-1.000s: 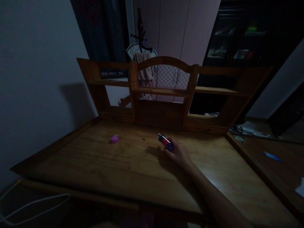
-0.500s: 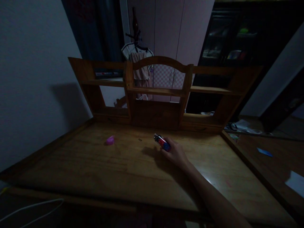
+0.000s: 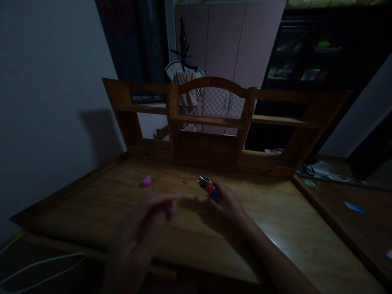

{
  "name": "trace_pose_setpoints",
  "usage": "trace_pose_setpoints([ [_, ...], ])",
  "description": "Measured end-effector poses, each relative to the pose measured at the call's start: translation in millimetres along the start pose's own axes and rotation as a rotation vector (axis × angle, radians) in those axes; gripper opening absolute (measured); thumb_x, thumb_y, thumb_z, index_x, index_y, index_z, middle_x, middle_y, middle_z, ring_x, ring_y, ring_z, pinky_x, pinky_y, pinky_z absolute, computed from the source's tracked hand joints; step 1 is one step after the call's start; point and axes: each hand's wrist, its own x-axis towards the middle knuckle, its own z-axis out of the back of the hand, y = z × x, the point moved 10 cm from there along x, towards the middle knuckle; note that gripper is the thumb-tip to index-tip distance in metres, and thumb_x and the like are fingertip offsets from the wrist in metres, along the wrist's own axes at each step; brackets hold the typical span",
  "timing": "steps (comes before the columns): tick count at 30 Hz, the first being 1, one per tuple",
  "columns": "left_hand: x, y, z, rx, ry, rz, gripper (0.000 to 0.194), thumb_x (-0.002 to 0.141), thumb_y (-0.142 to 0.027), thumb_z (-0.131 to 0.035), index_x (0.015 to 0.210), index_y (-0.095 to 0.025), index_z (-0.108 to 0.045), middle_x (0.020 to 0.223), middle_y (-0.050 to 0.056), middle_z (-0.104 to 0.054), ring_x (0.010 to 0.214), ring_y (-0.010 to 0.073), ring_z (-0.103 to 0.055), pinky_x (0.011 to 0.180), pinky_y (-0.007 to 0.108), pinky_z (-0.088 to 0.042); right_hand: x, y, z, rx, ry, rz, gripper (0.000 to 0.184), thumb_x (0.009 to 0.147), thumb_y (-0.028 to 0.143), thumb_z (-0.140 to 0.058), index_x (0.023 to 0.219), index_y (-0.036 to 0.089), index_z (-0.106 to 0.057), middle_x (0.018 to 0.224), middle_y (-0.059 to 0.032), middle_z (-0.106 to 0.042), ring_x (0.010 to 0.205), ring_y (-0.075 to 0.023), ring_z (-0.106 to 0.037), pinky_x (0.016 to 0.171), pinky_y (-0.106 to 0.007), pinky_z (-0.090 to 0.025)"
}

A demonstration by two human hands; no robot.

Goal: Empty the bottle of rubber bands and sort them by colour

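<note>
My right hand [image 3: 230,203] is closed around a small red and blue object [image 3: 211,190] with a shiny silver end, held just above the wooden desk [image 3: 190,241]. Its silver end points up and left, away from my palm; I cannot make out its exact kind. Lower left of it, my left hand [image 3: 142,228] hovers over the desk, blurred by motion. The index finger reaches out to the right, the other fingers bend loosely, and nothing shows in them. A small purple-pink round item [image 3: 146,181] and a tiny dark bit [image 3: 184,182] lie on the desk.
A wooden shelf unit [image 3: 211,120] stands along the desk's back edge. White wall [image 3: 55,102] borders the left. On a lower brown surface at right lies a blue card [image 3: 354,207]. A white cable [image 3: 45,261] loops below the desk's front left.
My left hand has come into view from below and reached in over the desk. My right hand still holds the red and blue object, turned slightly. The view has shifted a little left.
</note>
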Motion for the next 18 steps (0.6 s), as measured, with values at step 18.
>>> trace_pose_setpoints([
  [18,140.2,134.5,124.8,0.438,-0.108,-0.03,0.033,0.078,-0.043,-0.064,0.099,-0.019,-0.067,0.107,0.01,-0.067,0.105,0.026,-0.062,0.095,0.041,-0.047,50.8,38.9,-49.9,0.155,-0.037,0.123,0.037,0.082,0.03,-0.063,0.118,0.025,-0.058,0.111,-0.007,-0.057,0.096,-0.0205,-0.058,0.082,-0.032,-0.047],
])
